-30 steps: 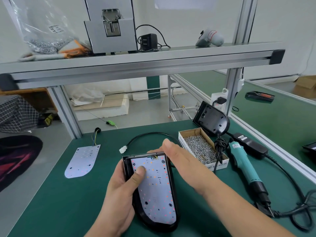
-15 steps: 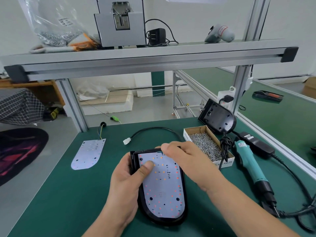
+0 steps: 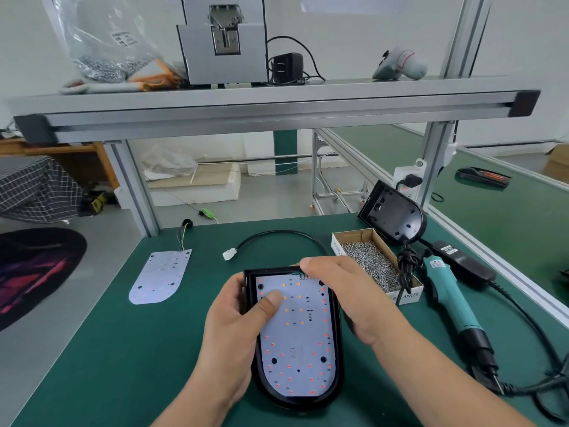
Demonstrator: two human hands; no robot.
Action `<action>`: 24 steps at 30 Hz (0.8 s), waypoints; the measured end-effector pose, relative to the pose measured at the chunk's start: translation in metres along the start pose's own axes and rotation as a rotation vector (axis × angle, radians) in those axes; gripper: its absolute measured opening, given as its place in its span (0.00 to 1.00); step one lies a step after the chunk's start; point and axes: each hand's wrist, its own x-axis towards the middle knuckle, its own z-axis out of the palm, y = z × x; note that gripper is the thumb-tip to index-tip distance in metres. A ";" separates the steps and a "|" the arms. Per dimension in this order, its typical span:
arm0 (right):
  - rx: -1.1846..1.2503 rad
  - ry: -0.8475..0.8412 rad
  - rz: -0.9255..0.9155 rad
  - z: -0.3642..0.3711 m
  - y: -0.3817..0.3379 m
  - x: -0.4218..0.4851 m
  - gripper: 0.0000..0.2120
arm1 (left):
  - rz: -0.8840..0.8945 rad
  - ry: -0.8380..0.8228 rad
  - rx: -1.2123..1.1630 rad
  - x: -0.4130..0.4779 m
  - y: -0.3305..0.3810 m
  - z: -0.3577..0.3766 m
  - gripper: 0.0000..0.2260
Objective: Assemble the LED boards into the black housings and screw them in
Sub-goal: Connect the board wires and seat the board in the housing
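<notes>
The board [image 3: 297, 340] lies face up inside the housing [image 3: 297, 402], its white face dotted with small red and orange parts, and the housing lies flat on the green table [image 3: 123, 349] right in front of the person. The left hand [image 3: 234, 331] grips the housing's left side, fingers curled around the rim and thumb pressing down on the board's upper left. The right hand [image 3: 348, 291] holds the housing's upper right corner, fingers bent over the top edge where thin wires leave the board and thumb against the right rim. Just beyond the housing a black cable [image 3: 277, 234] arcs to a white plug [image 3: 229, 254]. Left of the housing, well apart, lies a spare board [image 3: 160, 277] with coloured wires at its top. Right of the housing stands a cardboard box [image 3: 374, 266] full of screws, with a teal screwdriver [image 3: 452, 300] lying further right. Behind the box a second housing [image 3: 392, 212] sits tilted up.
</notes>
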 end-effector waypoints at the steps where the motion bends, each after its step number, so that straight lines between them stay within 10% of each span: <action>1: 0.033 -0.016 0.004 0.000 0.000 0.001 0.40 | -0.001 -0.003 -0.001 0.000 0.000 0.000 0.13; 24: -0.159 -0.009 0.018 -0.006 0.011 0.010 0.34 | -0.117 -0.011 0.022 0.005 -0.008 -0.003 0.14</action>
